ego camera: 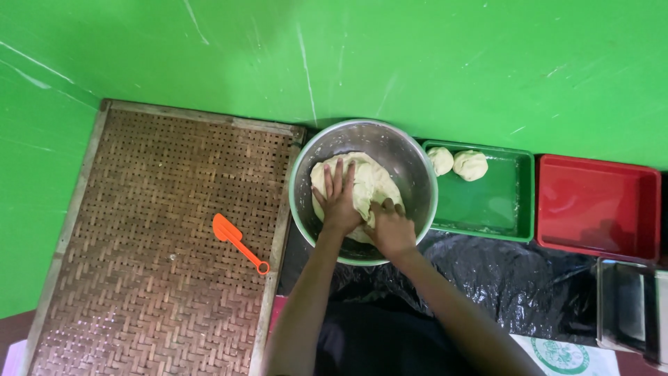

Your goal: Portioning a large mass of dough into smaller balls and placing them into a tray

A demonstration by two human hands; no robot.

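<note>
Pale dough [369, 182] fills the steel bowl [410, 163]; left hand [339, 202] spread flat, right hand [391, 226] curled, pressing near the rim.

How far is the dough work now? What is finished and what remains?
Done: two dough balls lie in the green tray. In hand: the left hand and right hand press the big dough in the metal bowl. Left: that dough is unshaped; the red tray holds nothing.

Materials, bench surface
Bowl [410, 174]: shiny metal. Dough [369, 184]: soft, matt. Mat [153, 237]: rough woven cane. Trays [487, 202]: glossy plastic.
</note>
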